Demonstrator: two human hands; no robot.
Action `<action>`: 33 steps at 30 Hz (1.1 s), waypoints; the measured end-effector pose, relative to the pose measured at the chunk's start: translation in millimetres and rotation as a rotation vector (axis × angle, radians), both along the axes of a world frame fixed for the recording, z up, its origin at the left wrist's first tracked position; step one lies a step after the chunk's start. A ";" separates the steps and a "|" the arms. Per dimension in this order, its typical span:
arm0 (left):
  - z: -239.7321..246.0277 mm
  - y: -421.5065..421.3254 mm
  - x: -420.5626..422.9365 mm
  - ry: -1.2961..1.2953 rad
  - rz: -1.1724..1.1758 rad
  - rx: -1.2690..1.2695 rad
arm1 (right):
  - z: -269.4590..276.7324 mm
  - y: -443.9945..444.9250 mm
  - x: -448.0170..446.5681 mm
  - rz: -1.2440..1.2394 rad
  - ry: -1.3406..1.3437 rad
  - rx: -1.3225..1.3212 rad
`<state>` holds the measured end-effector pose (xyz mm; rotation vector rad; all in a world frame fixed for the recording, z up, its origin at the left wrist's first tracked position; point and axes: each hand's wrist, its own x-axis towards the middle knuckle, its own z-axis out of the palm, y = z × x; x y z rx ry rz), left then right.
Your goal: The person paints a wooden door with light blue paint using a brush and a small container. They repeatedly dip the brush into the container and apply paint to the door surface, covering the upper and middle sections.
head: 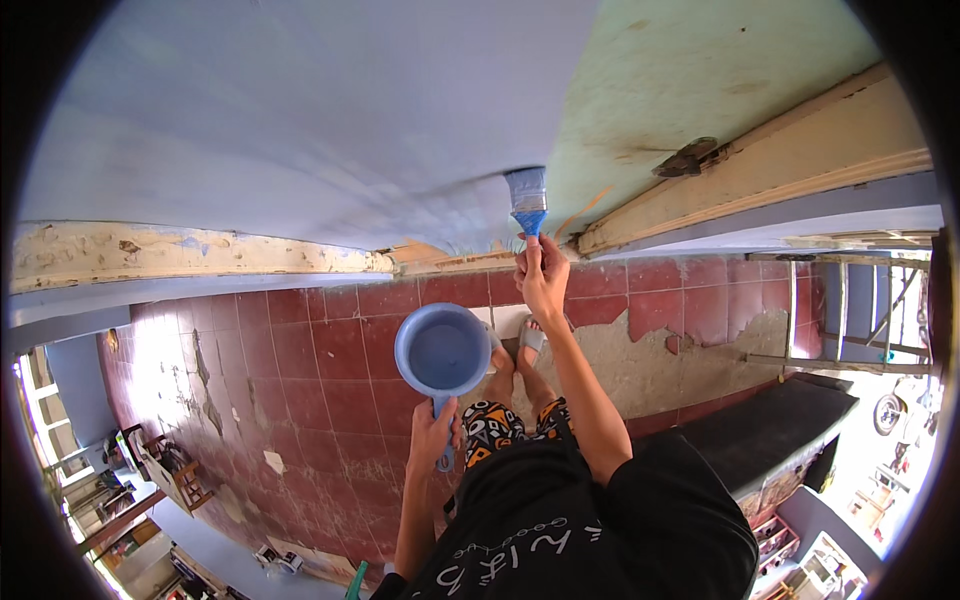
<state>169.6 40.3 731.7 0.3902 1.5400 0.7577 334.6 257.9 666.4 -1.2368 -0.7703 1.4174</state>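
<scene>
My left hand (433, 435) grips the handle of a blue plastic dipper (442, 349), held out level over the floor. Bluish liquid, likely paint, appears to lie inside it, though its depth is hard to judge. In my right hand (543, 277) is a paintbrush (529, 202) with a blue handle and a metal ferrule. Its paint-coated bristles touch the wall near the line where a pale blue painted area (360, 97) meets a pale green area (675, 67).
Cream, chipped wooden frames (195, 251) border the wall on both sides. Red floor tiles (337, 405) are broken around bare concrete (600, 367) at right. A wooden ladder (840, 311) and a black-covered surface (757, 427) stand right; a chair (193, 486) is lower left.
</scene>
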 end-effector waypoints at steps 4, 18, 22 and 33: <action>-2.3 -5.3 3.8 -0.005 0.033 -0.017 | -11.5 -3.0 5.1 0.052 -0.080 0.205; -15.0 -23.6 -0.8 0.009 0.068 -0.138 | -258.1 25.0 11.1 0.088 -0.182 0.016; -22.9 -31.4 -0.6 0.056 0.085 -0.157 | -264.4 6.9 17.9 0.079 -0.152 -0.238; -3.0 -23.5 6.0 0.060 0.025 0.028 | -48.9 1.9 2.0 0.058 -0.346 -0.132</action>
